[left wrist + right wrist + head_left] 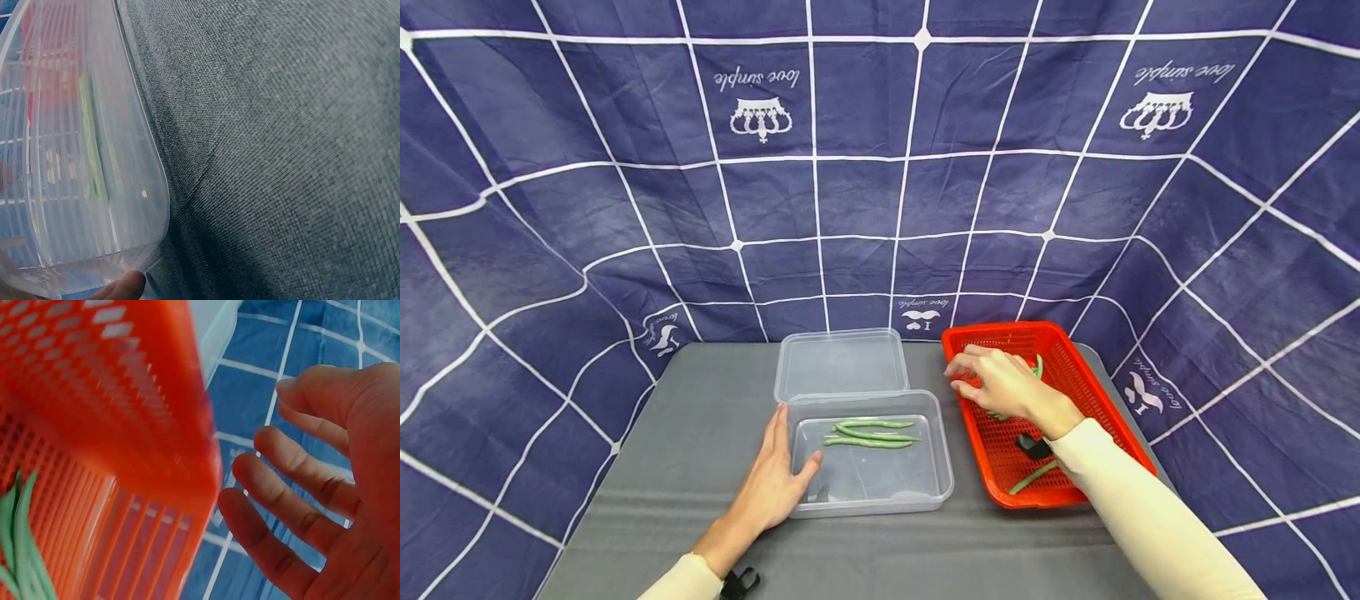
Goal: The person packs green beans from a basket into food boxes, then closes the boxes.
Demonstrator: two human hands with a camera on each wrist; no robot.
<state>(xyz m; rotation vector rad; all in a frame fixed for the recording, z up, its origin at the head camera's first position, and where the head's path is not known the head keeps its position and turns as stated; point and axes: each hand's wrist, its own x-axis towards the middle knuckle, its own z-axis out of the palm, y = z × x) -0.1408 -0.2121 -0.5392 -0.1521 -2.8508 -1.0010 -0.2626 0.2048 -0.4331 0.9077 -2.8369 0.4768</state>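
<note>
Green beans (pixel 872 443) lay inside the clear container (pixel 887 483), whose left side the spread left hand (pixel 775 482) touched; right of it, the empty, loosely curved right hand (pixel 1002 382) hung over more in the red basket (pixel 1093 408).

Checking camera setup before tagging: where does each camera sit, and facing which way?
On the head: forward and down over the clear container and red basket; left grip, right grip and sleeves show.
On the left wrist: along the container's side; a fingertip shows.
On the right wrist: at the basket's wall; fingers show.
Head and right wrist share the basket.
</note>
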